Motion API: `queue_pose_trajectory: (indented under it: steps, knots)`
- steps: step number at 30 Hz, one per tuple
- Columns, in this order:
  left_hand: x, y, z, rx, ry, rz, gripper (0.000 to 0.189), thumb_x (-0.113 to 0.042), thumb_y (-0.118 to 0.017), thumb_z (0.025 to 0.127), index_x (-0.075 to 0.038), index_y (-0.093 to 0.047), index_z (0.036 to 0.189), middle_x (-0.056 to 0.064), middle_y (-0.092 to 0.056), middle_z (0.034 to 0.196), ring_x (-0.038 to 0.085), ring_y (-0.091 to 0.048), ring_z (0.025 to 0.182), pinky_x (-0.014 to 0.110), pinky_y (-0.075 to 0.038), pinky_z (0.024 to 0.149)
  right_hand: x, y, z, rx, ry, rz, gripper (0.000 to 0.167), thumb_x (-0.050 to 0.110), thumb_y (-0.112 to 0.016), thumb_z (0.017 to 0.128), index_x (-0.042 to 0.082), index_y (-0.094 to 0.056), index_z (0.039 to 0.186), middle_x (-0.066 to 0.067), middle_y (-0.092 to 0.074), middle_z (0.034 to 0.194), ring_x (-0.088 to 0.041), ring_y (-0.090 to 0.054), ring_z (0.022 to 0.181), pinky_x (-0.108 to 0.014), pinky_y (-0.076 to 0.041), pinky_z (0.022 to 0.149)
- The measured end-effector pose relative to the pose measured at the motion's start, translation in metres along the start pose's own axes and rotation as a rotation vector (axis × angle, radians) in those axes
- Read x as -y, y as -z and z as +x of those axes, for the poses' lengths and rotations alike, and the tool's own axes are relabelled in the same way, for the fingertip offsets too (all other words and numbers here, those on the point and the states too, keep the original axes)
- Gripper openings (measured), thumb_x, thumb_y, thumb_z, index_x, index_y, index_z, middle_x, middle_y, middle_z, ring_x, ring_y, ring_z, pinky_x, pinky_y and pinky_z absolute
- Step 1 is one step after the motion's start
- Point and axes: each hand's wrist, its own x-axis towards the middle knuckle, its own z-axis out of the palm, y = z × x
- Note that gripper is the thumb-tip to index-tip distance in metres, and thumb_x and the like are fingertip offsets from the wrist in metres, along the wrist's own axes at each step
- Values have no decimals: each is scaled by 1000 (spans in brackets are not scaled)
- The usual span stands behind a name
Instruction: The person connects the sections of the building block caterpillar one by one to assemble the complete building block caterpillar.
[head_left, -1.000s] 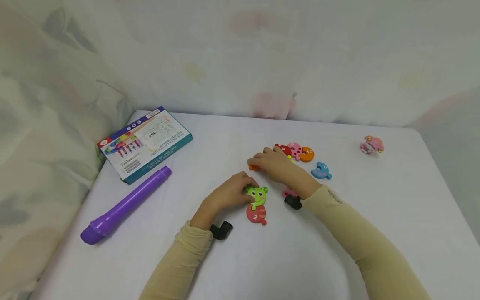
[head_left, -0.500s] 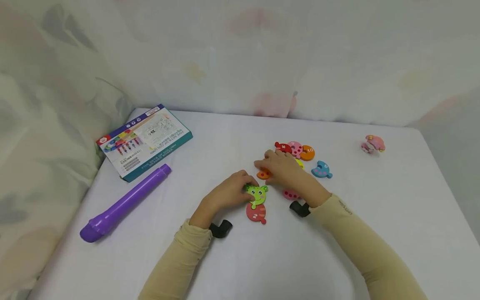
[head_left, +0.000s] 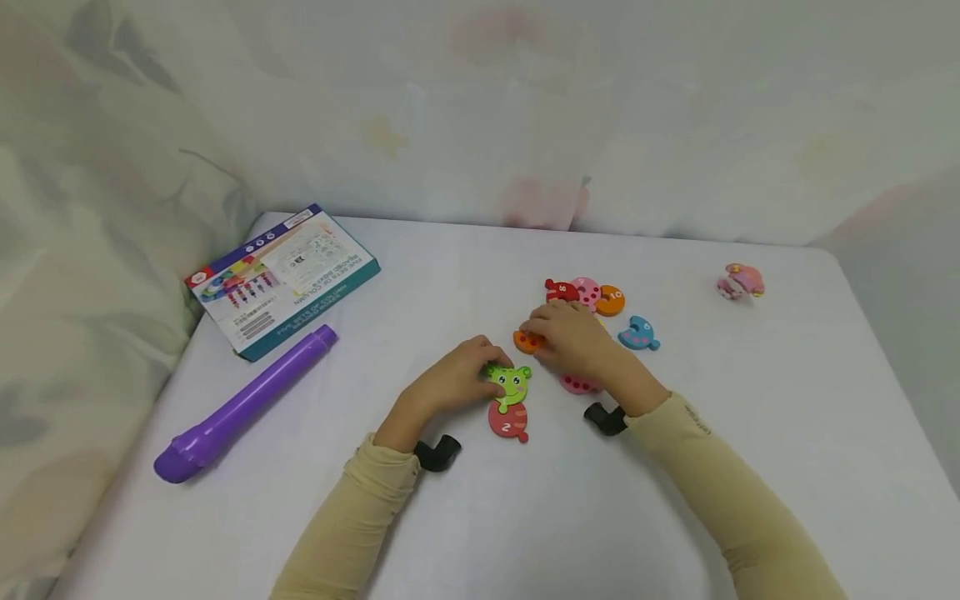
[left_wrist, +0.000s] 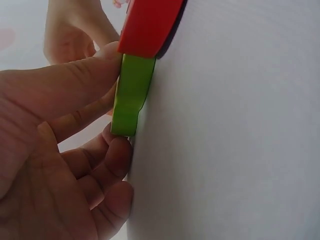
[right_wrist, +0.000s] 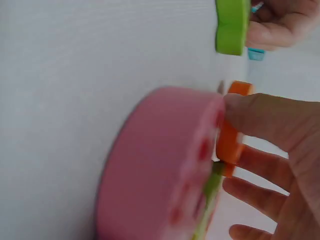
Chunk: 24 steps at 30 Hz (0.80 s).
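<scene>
Near the middle of the table in the head view, my left hand (head_left: 457, 377) holds a green smiling animal-head puzzle piece (head_left: 512, 385) at its left side, thumb and fingers at its edge. Fitted below that head is a red striped piece (head_left: 507, 421) marked 2. My right hand (head_left: 573, 337) pinches an orange dotted piece (head_left: 528, 342), lying a little beyond the green head. Seen from the right wrist, the thumb presses one side of the orange piece (right_wrist: 230, 142). A pink dotted piece (head_left: 579, 384) lies under the right wrist, partly hidden.
Behind the right hand are a red piece (head_left: 561, 291), a pink piece (head_left: 587, 292) and an orange piece (head_left: 611, 300). A blue piece (head_left: 639, 333) lies right of them. A purple toy microphone (head_left: 247, 404) and a box (head_left: 285, 279) lie left; a pink figurine (head_left: 741, 282) stands far right.
My right hand has drawn the orange dotted piece slightly right and towards me, nearer the green head. The left hand keeps its place on the green piece. The head view has shifted slightly.
</scene>
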Motion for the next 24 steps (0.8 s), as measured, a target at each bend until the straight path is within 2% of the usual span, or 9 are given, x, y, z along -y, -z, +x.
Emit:
queue_pose_trajectory:
  steps: [4,8,10,13,18,24]
  knots:
    - [1,0,-1,4,-4,-10,33,-19,-73,78,-15,-63,110,-5,-50,98,9,-49,92,24,-44,82,5,3,-20,-136,31,52,39,30,-72,79,17,-64,114,-5,-58,112,-24,-49,108,-46,-39,94]
    - [0,2,-3,3,-13,-16,33,-19,-73,79,-15,-63,110,-5,-50,98,9,-48,92,24,-44,81,19,1,-52,-230,178,118,40,27,-76,74,16,-66,111,-3,-60,104,-20,-54,96,-37,-46,83]
    - [-2,2,-4,0,-20,-12,32,-19,-72,79,-15,-63,110,-5,-50,98,10,-48,92,25,-44,81,27,-5,-66,-229,247,133,41,28,-78,72,17,-66,110,-2,-60,103,-18,-54,95,-35,-47,81]
    - [-4,3,-3,-3,-18,4,32,-20,-72,79,-16,-63,110,-6,-50,98,9,-48,91,25,-43,81,38,-17,-84,-186,294,140,43,30,-78,72,18,-65,111,0,-60,105,-16,-54,99,-36,-46,86]
    - [-4,2,-3,-12,-25,8,32,-19,-72,79,-16,-63,109,-5,-50,97,9,-48,89,25,-43,81,52,-27,-95,-117,253,142,47,35,-78,72,18,-61,112,4,-59,108,-13,-52,104,-36,-44,91]
    - [-2,1,-3,-13,-26,1,32,-18,-72,79,-15,-63,109,-5,-51,98,9,-48,92,26,-43,83,57,-29,-93,-101,229,173,45,33,-79,72,15,-58,107,5,-59,106,-12,-54,103,-31,-46,88]
